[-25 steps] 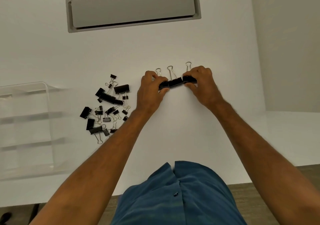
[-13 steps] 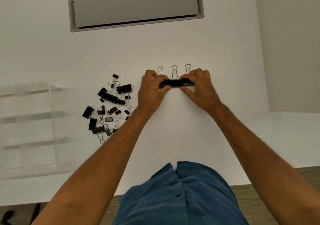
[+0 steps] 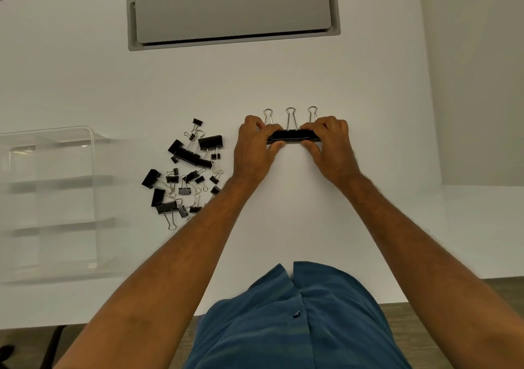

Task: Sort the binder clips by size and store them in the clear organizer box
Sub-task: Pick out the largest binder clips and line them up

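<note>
Three large black binder clips (image 3: 293,135) stand side by side in a straight row on the white table (image 3: 283,79), their wire handles pointing away from me. My left hand (image 3: 256,149) pinches the row's left end and my right hand (image 3: 330,144) pinches its right end. A loose pile of black binder clips (image 3: 185,171) of mixed sizes lies to the left of my left hand. The clear organizer box (image 3: 56,198) with several compartments sits at the far left and looks empty.
A grey cable hatch (image 3: 232,14) is set into the table at the back. The table's front edge runs just before my blue shirt (image 3: 297,320). A wall stands beyond the table's right edge.
The three clips, crooked a second ago, are now pressed into one straight line between my two hands. My hands have closed in slightly on the row's ends.
</note>
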Tool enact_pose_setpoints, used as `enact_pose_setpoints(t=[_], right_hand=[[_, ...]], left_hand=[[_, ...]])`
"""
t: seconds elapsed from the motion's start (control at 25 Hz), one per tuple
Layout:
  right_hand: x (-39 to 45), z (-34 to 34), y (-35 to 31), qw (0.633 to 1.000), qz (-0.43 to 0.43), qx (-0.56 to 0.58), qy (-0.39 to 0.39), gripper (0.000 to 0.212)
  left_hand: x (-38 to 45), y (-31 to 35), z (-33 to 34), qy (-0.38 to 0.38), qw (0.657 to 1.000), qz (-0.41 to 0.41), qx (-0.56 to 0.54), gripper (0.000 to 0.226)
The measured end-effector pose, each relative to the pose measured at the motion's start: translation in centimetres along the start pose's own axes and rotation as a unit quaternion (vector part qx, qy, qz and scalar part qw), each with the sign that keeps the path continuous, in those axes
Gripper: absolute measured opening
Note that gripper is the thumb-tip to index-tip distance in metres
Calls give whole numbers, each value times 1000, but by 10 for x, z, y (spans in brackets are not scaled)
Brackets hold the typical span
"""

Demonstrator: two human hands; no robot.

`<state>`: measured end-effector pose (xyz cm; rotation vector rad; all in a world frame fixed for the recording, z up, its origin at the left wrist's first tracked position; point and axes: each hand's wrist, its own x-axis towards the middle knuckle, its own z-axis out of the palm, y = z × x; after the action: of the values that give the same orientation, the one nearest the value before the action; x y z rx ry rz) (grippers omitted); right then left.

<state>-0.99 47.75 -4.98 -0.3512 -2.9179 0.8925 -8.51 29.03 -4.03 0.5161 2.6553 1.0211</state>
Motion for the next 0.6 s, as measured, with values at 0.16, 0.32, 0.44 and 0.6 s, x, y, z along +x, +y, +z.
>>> enact_pose_setpoints(t=[0.16, 0.32, 0.44, 0.6], right_hand=[[-9, -4, -16, 999, 19, 7, 33, 51], [-26, -2, -57, 992, -15, -26, 125, 42], [-24, 12, -87, 988, -10, -103, 112, 42], [-20, 23, -93, 989, 78, -83, 89, 46]], left_hand=[[-13, 2, -18, 13, 999, 21, -22, 49], [-43, -19, -60, 46, 998, 45, -3, 30], [-64, -52, -92, 81, 997, 4, 11, 25], [-69, -77, -121, 86, 995, -25, 39, 25]])
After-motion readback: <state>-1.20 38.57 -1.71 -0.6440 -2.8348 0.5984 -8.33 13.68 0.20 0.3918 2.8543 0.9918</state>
